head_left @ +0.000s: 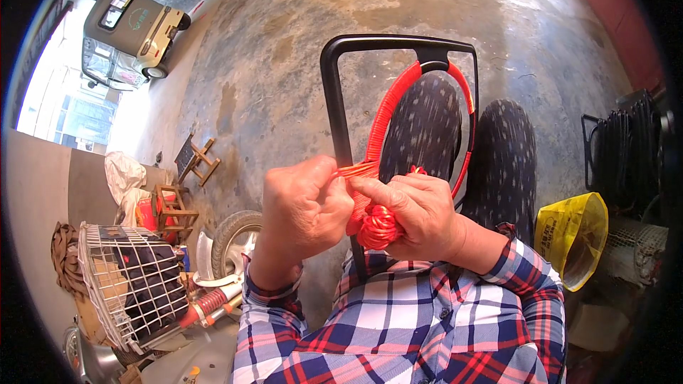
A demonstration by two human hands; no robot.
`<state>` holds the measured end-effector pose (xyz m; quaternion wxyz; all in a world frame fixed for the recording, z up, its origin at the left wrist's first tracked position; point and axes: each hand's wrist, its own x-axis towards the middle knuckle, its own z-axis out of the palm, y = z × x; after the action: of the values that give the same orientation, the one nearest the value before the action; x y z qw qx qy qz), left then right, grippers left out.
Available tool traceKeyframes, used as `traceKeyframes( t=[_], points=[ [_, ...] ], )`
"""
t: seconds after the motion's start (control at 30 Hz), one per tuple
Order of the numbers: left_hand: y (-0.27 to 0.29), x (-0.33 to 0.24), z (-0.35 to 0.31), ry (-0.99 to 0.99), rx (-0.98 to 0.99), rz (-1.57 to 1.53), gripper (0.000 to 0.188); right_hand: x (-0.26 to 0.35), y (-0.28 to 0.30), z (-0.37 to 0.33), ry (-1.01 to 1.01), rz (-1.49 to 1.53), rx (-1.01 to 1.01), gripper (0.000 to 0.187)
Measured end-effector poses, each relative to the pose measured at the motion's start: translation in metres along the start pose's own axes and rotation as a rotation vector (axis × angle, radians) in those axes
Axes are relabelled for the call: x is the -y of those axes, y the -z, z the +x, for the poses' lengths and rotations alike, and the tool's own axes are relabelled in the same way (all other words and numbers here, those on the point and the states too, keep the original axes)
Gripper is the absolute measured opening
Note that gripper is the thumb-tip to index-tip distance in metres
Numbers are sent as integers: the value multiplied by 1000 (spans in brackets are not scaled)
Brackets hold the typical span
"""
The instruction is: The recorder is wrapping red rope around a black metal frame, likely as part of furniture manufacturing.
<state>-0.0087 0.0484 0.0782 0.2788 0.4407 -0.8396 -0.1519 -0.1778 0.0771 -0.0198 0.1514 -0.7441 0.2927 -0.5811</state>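
Observation:
Over my lap stands a black frame [333, 92] with rounded corners, holding a ring [384, 114] wound closely with red-orange cord. My left hand [302, 195] is closed in a fist beside the frame's left bar, pinching several taut strands of cord [361, 169]. These strands run across to the left side of the ring. My right hand [427, 217] closes around a bundle of the same red cord [379, 228], its index finger pointing toward the strands. Both hands nearly meet at the ring's lower left. The ring's lower part is hidden behind my right hand.
On the left are a white wire basket [135, 291], a wheel [231, 245], a wooden stool [174, 213] and another small stool [196, 160]. A three-wheeled vehicle [131, 28] stands at far left. To the right, a yellow bag [573, 235] lies near several black frames [619, 146].

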Motion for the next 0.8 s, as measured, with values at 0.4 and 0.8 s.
traceKeyframes(
  t=[0.4, 0.8],
  points=[
    [1, -5, 4, -62, -2, 143, 10, -6, -4, 4, -7, 106, -53, 71],
    [-3, 1, 1, 41, -8, 62, 13, -5, -7, 0, -20, 24, -49, 71]
  ],
)
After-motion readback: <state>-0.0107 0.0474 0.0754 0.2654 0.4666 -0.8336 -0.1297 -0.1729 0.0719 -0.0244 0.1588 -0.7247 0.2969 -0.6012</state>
